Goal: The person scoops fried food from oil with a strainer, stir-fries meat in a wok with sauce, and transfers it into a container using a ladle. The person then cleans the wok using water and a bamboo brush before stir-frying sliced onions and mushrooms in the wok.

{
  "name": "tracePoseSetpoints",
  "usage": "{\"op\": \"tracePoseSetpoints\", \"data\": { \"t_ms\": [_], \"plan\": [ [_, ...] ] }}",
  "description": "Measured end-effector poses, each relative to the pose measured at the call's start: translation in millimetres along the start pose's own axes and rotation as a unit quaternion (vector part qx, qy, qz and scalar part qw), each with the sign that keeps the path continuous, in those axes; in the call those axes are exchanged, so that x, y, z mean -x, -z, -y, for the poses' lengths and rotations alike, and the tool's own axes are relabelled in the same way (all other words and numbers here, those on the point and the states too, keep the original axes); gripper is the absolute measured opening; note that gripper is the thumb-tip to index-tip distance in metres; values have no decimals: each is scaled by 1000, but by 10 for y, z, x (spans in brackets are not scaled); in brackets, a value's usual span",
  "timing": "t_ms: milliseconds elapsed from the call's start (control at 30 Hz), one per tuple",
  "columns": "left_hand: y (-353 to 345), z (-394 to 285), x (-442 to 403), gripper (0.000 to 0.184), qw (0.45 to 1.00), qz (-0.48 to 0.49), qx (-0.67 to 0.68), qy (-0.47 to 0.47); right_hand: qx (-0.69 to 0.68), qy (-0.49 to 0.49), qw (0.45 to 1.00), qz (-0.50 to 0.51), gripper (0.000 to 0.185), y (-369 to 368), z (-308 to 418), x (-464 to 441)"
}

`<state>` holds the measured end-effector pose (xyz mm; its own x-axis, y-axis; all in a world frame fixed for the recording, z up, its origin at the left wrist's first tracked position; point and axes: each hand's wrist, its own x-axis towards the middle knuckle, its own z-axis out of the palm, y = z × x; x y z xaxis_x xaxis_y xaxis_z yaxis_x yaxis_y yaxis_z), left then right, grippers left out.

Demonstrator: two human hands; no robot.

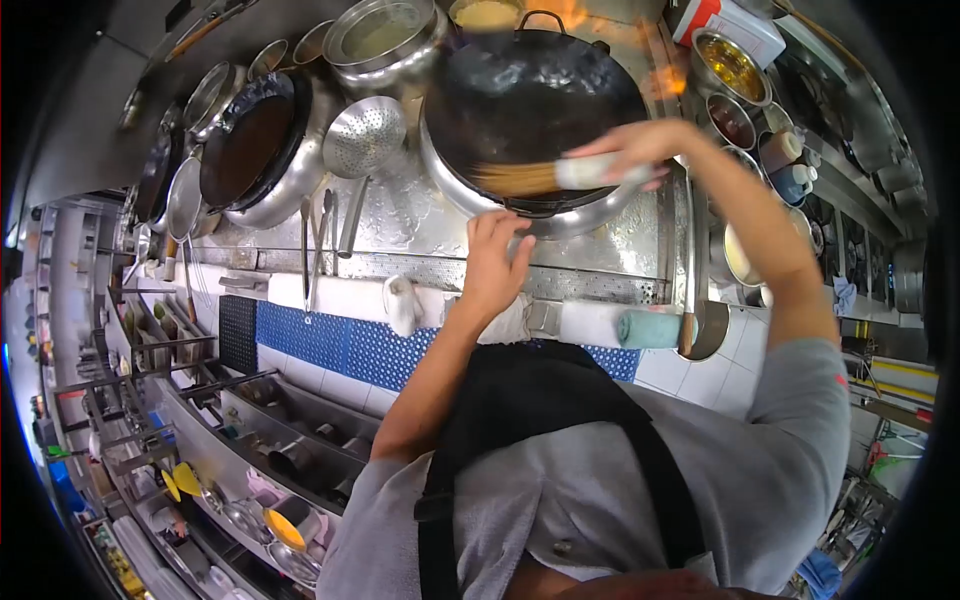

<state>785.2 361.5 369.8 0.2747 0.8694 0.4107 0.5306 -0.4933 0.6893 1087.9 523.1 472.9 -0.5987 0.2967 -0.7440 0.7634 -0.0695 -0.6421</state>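
A large black wok sits on a metal ring over the stove, with orange flame behind its right side. My right hand is closed round the white handle of a bristle brush, blurred by motion. The brush's tan bristles lie against the near inner wall of the wok. At the wok's near rim, by its small loop handle, is my left hand; its thumb stands apart from the fingers, and the fingertips are at the rim.
A perforated ladle rests left of the wok, near a second dark wok and a large steel pot. Bowls of sauce and an oil bowl stand at the right. Rolled towels line the front edge.
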Motion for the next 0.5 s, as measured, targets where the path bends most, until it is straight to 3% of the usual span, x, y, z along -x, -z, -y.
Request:
{"op": "tracePoseSetpoints", "data": {
  "t_ms": [33,67,100,133,200,267,300,333,467,500],
  "plan": [
    [83,-62,86,26,1000,4,2,25,35,-108,989,-95,82,187,-258,290],
    [106,-115,139,26,999,9,6,49,135,-137,952,-238,73,423,-504,413],
    [85,-141,137,27,998,16,17,56,213,-183,884,-373,66,659,-750,535],
    [33,-173,78,26,999,3,5,36,339,-135,767,-528,59,754,-743,541],
    [-105,-280,-21,25,1000,-21,-22,4,270,-218,682,-643,49,743,-474,63],
    [-269,-338,-109,22,998,-21,-55,19,318,-204,722,-580,40,459,-469,-559],
    [-373,-271,-158,21,997,-9,-73,35,368,-192,777,-473,42,218,-433,-801],
    [-441,-159,-229,21,995,1,-93,47,147,-95,898,-403,53,-236,-15,-664],
    [-472,3,-311,24,975,130,-163,73,102,67,957,-262,66,-438,-88,-419],
    [-514,44,-278,23,985,94,-130,55,118,-71,959,-248,72,-285,-46,-153]
  ]
}}
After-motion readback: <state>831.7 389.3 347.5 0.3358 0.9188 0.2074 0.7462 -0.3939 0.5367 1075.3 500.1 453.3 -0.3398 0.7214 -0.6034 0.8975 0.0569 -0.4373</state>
